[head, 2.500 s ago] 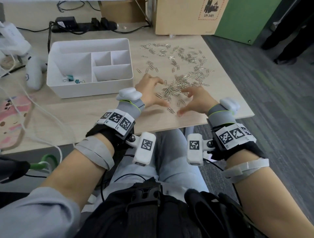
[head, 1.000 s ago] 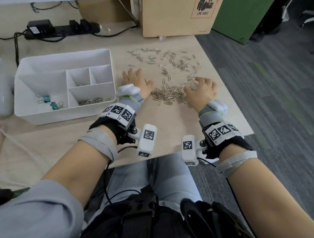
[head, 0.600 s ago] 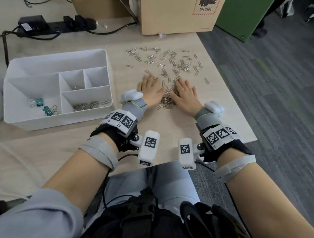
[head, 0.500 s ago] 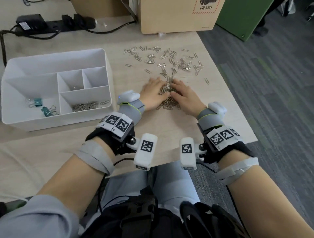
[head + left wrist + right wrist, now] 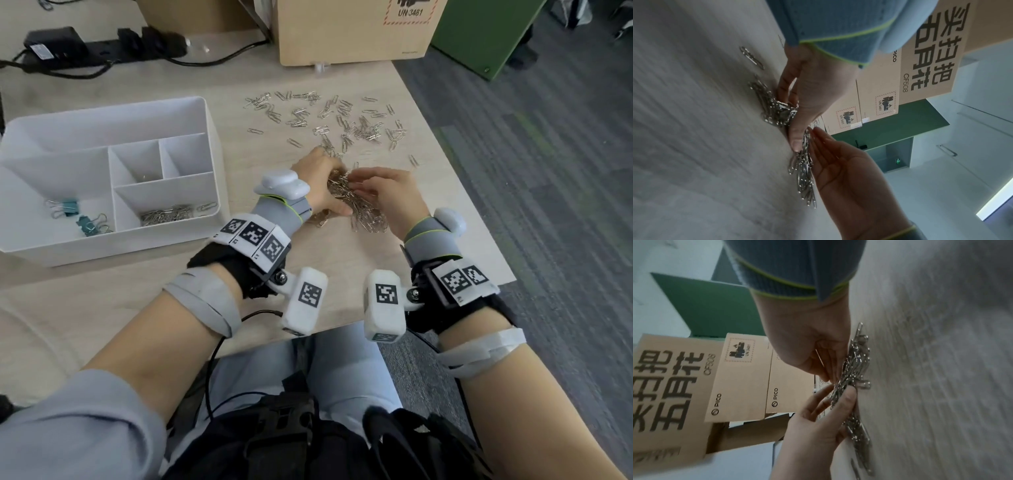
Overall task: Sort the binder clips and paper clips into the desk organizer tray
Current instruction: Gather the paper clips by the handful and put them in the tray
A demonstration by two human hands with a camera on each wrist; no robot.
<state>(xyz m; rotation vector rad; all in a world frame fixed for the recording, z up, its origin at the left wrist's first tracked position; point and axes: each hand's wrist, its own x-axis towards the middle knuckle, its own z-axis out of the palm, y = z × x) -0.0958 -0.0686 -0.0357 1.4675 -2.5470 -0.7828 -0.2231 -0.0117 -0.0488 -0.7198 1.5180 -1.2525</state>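
Since a second ago the spread hands have been drawn together right of the tray (image 5: 209, 113), and a pile (image 5: 356, 205) of paper clips has been raked between them. The left hand (image 5: 318, 185) is curled into it and the right hand (image 5: 390, 195) pressed against it. The pile is not yet lifted, though a scoop is judged near.

Cardboard boxes (image 5: 740, 386): "PICO", "UN 3481" label. Large box (image 5: 670, 386): "CF508", Chinese characters.
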